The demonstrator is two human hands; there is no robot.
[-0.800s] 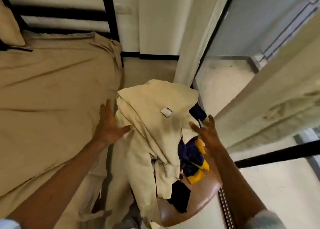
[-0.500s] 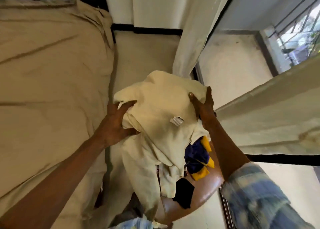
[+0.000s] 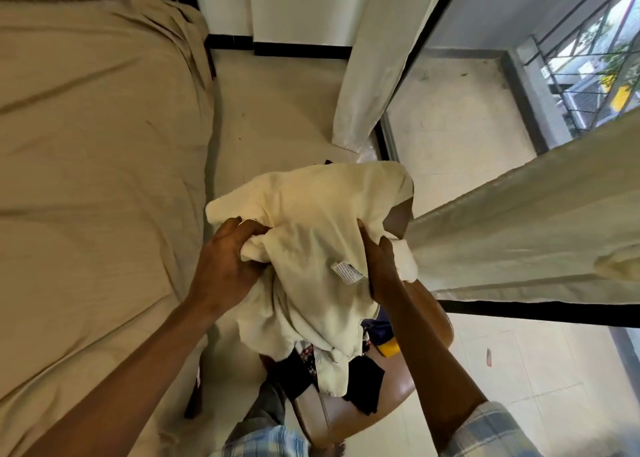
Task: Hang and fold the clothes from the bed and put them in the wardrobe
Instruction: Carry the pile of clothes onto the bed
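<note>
Both hands, left hand [image 3: 228,266] and right hand [image 3: 381,269], gripped the cream garment [image 3: 311,235]; lifting it risked dragging tangled clothes [image 3: 363,377] off the chair [image 3: 346,418].

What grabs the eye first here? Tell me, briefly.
The cream garment in the middle, bunched between both hands: the left hand and the right hand each grip its fabric. It hangs over a brown chair piled with darker clothes, and the tan-sheeted bed fills the left side.
</note>
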